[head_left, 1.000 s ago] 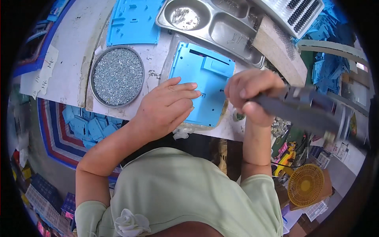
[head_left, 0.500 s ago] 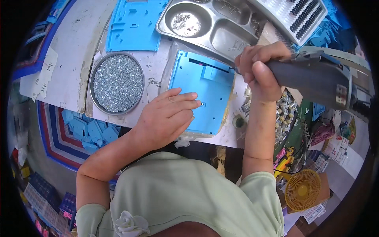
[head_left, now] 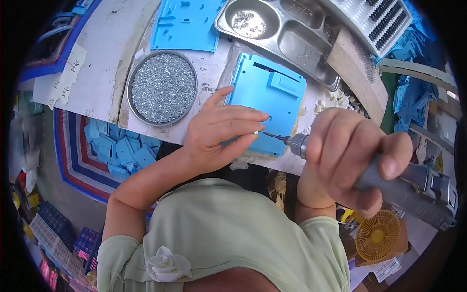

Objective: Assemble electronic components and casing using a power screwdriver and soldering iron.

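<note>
My right hand grips a dark grey electric screwdriver, held tilted with its bit pointing left over the lower part of a light-blue plastic panel. My left hand rests over the panel's left side, thumb and fingers drawn together. A tiny bright piece shows between its fingertips, close to the bit's tip; it is too small to name surely. The panel has a long slot near its far edge, a raised rectangular block and several small holes. It lies on a clear plastic sheet on the white table.
A round metal bowl full of small silver screws stands left of the panel. Behind are another blue panel, a steel compartment tray with small parts, and a white rack. Blue pieces fill a striped bag at left.
My right hand has swung the screwdriver from the panel's far right corner toward the near side. The left fingers, previously flat on the panel, have drawn together. The whole view has shifted slightly.
</note>
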The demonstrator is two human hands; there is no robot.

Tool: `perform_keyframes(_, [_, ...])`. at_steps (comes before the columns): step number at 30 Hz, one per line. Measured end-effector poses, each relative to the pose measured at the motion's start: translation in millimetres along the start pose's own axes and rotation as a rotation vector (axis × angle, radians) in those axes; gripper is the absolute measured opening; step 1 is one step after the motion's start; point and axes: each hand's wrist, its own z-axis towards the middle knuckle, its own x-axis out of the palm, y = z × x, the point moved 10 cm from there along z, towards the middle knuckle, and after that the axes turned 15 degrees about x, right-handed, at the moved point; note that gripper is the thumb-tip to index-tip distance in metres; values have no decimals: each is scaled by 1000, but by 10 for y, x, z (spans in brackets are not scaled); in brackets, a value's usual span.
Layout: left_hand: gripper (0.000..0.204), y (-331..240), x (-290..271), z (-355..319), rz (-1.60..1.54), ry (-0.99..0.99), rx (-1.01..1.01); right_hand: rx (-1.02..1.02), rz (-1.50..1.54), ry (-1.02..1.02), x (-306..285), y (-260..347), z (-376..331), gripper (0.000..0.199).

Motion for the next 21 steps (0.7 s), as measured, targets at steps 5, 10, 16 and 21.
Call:
perform_keyframes(5, [18,-18,-29,-24,29,-18,20,-4,17,-46,100,-68,26,33])
perform_keyframes(10, [23,-121,-130,-56,143,-41,94,-14,49,-48,153,-161,70,32])
perform_keyframes(16, [21,-129,-364,-20,267,-69,71,-78,-43,-58,5,-90,219,27])
perform_keyframes(21, [16,-5,-13,-85,353,110,122,-146,-68,-201,-377,-493,679,26])
